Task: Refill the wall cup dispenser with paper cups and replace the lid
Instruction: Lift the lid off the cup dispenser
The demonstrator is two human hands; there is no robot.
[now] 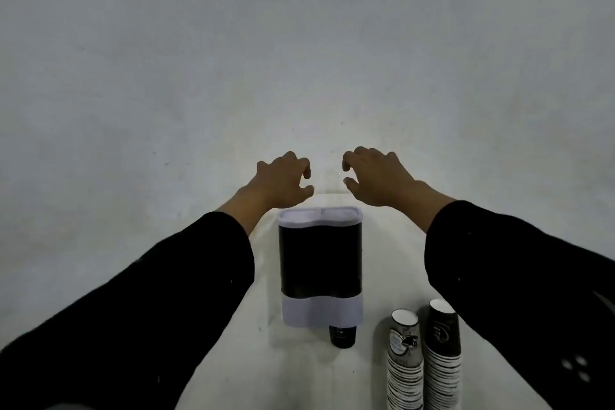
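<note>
One cup dispenser (320, 268) hangs on the wall, with one dark cup (342, 336) showing below it. Two stacks of paper cups (424, 366) stand to its right. Your left hand (283, 181) and right hand (376, 178) hover above the dispenser, fingers curled, each grip released and empty.

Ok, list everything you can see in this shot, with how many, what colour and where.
Cup dispenser: one, dark body with white top and bottom bands, centre, in front of the wall.
Cup in dispenser: one, dark, poking out of the dispenser's right outlet.
Cup stacks: two, lower right; the left one has a light printed label, the right one is darker and taller.
Wall: one, pale grey, fills the background.
Left hand: one, empty, fingers curled, above the dispenser's top, black sleeve.
Right hand: one, empty, fingers curled, above the dispenser's top, black sleeve.
</note>
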